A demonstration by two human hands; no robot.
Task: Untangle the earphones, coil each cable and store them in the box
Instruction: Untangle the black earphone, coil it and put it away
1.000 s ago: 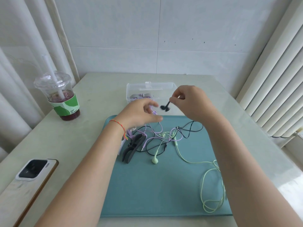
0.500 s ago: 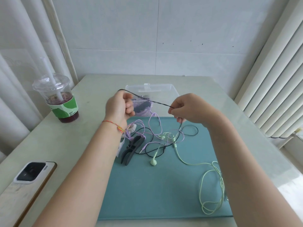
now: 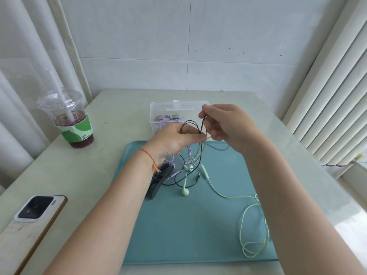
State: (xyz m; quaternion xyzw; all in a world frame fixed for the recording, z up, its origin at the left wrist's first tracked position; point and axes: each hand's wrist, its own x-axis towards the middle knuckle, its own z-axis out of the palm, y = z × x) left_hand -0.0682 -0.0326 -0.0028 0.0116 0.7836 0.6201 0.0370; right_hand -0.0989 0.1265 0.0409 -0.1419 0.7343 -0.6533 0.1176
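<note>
Since 0.5 s ago the hands close together, the taut black cable [image 3: 190, 124] now looped | left hand [image 3: 174, 142] pinches the loop | right hand [image 3: 224, 124] grips its strand | tangle on teal mat [image 3: 198, 225] at 6 o'clock of the hands | clear box [image 3: 158, 114] at 12 o'clock.

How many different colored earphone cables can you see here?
3. The black cable is looped between both hands, the light green cable trails over the mat's right side, and the purple cable lies tangled under the left hand. The box may hide more.
</note>
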